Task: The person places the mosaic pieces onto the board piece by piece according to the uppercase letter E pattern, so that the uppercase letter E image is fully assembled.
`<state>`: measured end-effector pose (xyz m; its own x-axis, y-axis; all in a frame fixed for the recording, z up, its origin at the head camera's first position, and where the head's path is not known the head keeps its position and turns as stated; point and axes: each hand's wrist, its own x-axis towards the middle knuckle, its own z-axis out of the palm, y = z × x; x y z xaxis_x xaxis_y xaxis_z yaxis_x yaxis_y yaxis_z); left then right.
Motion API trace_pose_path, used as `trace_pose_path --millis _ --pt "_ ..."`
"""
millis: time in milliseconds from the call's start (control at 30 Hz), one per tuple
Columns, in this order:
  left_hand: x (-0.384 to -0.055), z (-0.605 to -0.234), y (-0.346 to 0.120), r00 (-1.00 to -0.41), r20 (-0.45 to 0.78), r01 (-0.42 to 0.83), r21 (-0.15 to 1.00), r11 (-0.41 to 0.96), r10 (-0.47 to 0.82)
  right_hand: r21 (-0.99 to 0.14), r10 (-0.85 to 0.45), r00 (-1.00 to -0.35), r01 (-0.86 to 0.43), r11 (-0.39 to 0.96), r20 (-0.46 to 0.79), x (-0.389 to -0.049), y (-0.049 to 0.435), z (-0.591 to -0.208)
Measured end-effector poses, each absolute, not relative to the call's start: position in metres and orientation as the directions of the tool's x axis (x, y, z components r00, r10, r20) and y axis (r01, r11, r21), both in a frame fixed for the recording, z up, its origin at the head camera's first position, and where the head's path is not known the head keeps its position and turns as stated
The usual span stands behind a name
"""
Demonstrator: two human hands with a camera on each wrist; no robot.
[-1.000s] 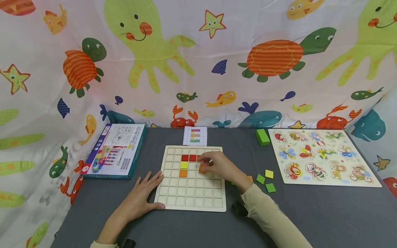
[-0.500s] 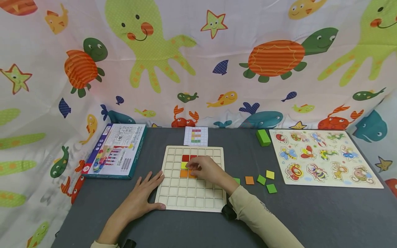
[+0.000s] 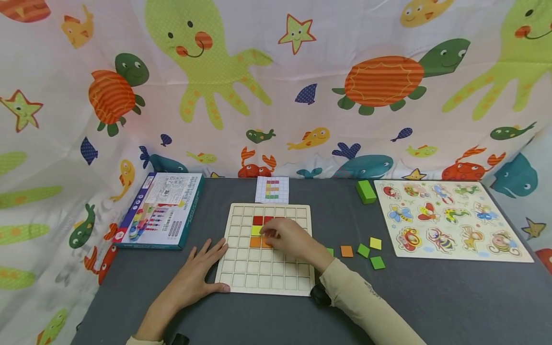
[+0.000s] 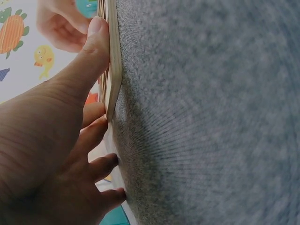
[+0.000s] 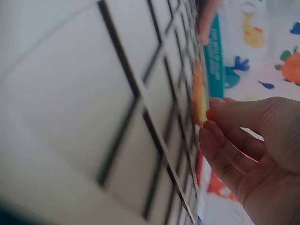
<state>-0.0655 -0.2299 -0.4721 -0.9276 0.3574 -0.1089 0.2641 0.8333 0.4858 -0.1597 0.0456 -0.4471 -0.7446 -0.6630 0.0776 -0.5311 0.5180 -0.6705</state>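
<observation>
A pale wooden grid board (image 3: 267,282) lies flat on the table. My left hand (image 3: 198,273) rests spread at its left edge, thumb on the near left corner, seen close up in the left wrist view. Over the board's middle, my right hand (image 3: 292,239) pinches an orange tile (image 3: 265,243) with bent fingers, low at a cell. This tile sits beside another orange tile (image 3: 255,242). Above them are a yellow tile (image 3: 256,230) and a row of red tiles (image 3: 257,220), partly covered by the hand. Tiles appear blurred in the right wrist view.
A pattern card (image 3: 283,189) lies behind the board. Right of it are loose tiles: orange (image 3: 347,251), yellow (image 3: 375,243) and several green ones (image 3: 377,262). Farther off stand a green block (image 3: 365,191), an insect picture board (image 3: 457,220) and a boxed set (image 3: 161,211).
My right hand has moved left across the board with the orange tile, down to beside the other orange one. During the last half second it has barely shifted. The left hand stays put.
</observation>
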Motion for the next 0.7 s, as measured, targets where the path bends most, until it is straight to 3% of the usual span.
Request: trace_pose_path --millis 500,700 --pt "-0.066 -0.473 -0.230 -0.930 -0.099 0.260 0.502 0.825 0.353 -0.639 -0.526 -0.849 -0.431 0.637 0.048 -0.152 0.163 -0.433" --pt "-0.066 -0.472 -0.230 -0.928 -0.103 0.264 0.496 0.827 0.358 -0.577 -0.526 -0.851 -0.425 0.698 -0.010 -0.135 0.191 -0.439"
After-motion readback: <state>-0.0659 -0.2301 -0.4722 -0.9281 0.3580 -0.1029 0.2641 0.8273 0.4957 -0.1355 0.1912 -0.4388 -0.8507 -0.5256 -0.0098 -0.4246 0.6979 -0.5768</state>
